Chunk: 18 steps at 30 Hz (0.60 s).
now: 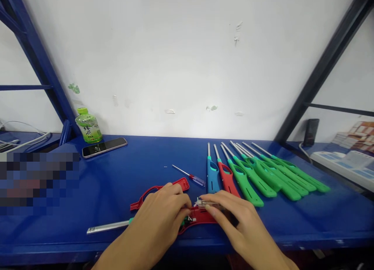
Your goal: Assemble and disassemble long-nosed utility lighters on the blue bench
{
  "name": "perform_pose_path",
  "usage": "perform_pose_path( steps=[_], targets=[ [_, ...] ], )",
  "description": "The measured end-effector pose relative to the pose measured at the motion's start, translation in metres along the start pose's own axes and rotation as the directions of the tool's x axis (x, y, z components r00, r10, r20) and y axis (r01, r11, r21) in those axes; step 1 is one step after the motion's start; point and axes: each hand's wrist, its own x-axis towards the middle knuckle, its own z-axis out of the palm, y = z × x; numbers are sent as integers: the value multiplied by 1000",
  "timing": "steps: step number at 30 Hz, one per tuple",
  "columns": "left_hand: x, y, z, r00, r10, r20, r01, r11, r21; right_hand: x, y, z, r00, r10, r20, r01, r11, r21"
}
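Note:
An opened red stick lighter (201, 218) lies near the table's front edge, its metal tube (109, 226) pointing left. My left hand (160, 219) bends over its middle, with thumb and fingertips pinched at the inner parts around the green trigger; part of the lighter is hidden beneath it. Between the thumb and fingers of my right hand (239, 219) is a clear plastic fuel tank (201, 202) with a small valve end, held just above the red handle. Behind my left hand rests the loose red half shell (183, 183).
A screwdriver (198, 180) with a clear handle lies behind my hands. To the right are a blue lighter (213, 178), a red lighter (228, 180) and several green lighters (248, 188). A phone (104, 147) and a green bottle (90, 127) stand at back left.

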Motion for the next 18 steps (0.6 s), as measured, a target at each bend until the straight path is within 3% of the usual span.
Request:
perform_pose_path(
  steps=[5,12,18],
  targets=[
    [-1,10,-4,997,-59,50,52,991,126,-1,1,2,999,28,20,-27,999,-27],
    [-1,16,-8,977,-76,199,27,971,240,-2,1,3,997,45,55,-43,998,-45],
    [0,16,-8,981,-120,155,81,968,236,-2,1,2,996,33,80,-31,999,-20]
  ],
)
